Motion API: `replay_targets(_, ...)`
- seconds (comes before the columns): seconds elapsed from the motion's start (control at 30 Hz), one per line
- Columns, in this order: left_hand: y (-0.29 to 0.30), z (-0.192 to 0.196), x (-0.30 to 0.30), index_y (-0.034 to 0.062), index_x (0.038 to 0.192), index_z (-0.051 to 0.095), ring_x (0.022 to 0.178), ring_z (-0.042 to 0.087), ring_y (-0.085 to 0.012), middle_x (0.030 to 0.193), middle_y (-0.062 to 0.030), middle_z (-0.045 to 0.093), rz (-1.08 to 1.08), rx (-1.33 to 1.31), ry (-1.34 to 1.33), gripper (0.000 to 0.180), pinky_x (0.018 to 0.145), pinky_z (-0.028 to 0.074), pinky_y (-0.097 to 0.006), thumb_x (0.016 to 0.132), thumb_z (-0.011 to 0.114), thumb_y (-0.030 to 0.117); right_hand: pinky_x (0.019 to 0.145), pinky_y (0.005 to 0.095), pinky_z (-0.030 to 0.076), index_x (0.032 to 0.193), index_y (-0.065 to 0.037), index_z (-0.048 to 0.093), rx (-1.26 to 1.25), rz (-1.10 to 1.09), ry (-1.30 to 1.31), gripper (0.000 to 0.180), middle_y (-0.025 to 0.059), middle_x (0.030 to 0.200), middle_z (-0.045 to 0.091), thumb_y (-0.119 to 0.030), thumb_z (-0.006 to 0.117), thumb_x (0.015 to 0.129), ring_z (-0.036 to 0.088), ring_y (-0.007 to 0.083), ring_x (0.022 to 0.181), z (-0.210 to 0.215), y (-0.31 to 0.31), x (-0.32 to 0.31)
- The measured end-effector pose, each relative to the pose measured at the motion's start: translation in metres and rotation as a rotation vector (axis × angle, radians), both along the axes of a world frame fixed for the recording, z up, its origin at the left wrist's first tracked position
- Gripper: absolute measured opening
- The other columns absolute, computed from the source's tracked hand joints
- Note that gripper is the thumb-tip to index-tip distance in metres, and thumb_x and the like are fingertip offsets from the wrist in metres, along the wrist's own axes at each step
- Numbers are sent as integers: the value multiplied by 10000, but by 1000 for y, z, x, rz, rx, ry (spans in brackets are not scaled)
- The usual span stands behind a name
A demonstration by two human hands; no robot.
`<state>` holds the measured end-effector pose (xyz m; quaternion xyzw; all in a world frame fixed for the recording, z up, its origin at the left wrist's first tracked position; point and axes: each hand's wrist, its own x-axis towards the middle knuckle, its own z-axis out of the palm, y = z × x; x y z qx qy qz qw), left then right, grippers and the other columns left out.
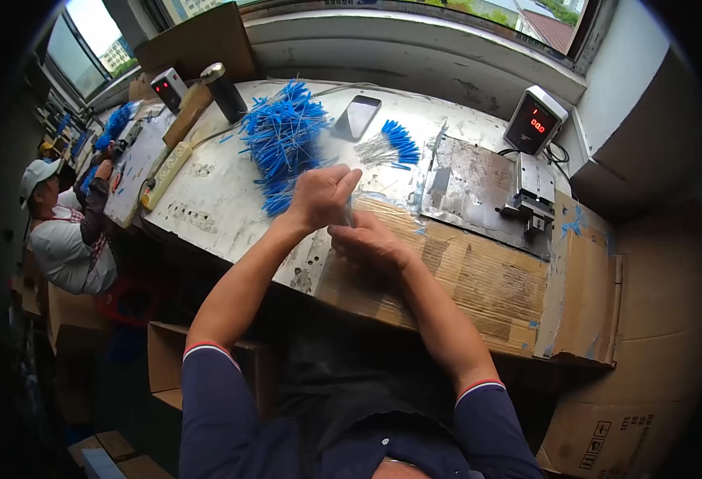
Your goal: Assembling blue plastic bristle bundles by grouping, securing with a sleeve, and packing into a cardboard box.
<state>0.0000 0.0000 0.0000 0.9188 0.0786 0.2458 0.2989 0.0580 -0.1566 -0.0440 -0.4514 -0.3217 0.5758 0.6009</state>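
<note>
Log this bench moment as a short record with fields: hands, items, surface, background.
hands: left hand and right hand meet above the bench, pinching a thin pale item too small to identify
items: pile of blue-tipped sticks, smaller fanned bundle, dark phone
surface: cardboard sheet, metal plate
background: digital counter; another person seated at left

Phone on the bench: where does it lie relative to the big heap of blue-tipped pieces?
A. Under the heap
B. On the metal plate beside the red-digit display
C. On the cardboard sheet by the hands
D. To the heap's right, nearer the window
D: the dark phone lies flat on the white bench top just right of the blue heap, with a smaller blue-tipped bundle further right, well clear of the cardboard and metal plate.
</note>
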Motion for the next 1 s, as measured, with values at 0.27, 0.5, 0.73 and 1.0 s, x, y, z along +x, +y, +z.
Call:
replay_targets(0.27, -13, -8, -17, -19, 1250, 611, 941, 677, -225, 1065, -168, 709, 246, -451, -254, 479, 793, 533, -346, 1001, 630, 390, 529, 261, 431, 967, -79, 524, 18, -375, -70, 186, -10, 712, 540, -232, 616, 1017, 524, 76, 602, -16, 6, 1)
replay_targets(0.5, -49, -14, -50, 1, 1280, 577, 992, 668, -153, 1081, -94, 706, 279, -439, -4, 529, 815, 538, -292, 892, 786, 295, 658, 533, 503, 1093, -24, 585, 188, -729, -796, 165, 257, 872, 673, -121, 602, 960, 659, 487, 810, -38, 24, -13)
replay_targets(0.73, -56, -8, -61, 32, 1311, 553, 858, 659, -126, 989, -51, 701, 392, -440, -144, 588, 829, 533, -275, 844, 842, 241, 581, 509, 521, 1164, -24, 574, 165, -698, -1364, 225, 188, 785, 650, -88, 575, 948, 671, 390, 695, -26, 17, -30)
replay_targets(1.0, -46, -25, -77, 55, 1101, 597, 781, 550, -51, 885, 13, 605, 244, -963, -472, 289, 685, 475, -222, 906, 774, 175, 583, 483, 519, 1172, 9, 534, 287, -625, -1588, 346, 174, 815, 631, -101, 685, 880, 657, 386, 708, -18, 31, -55)
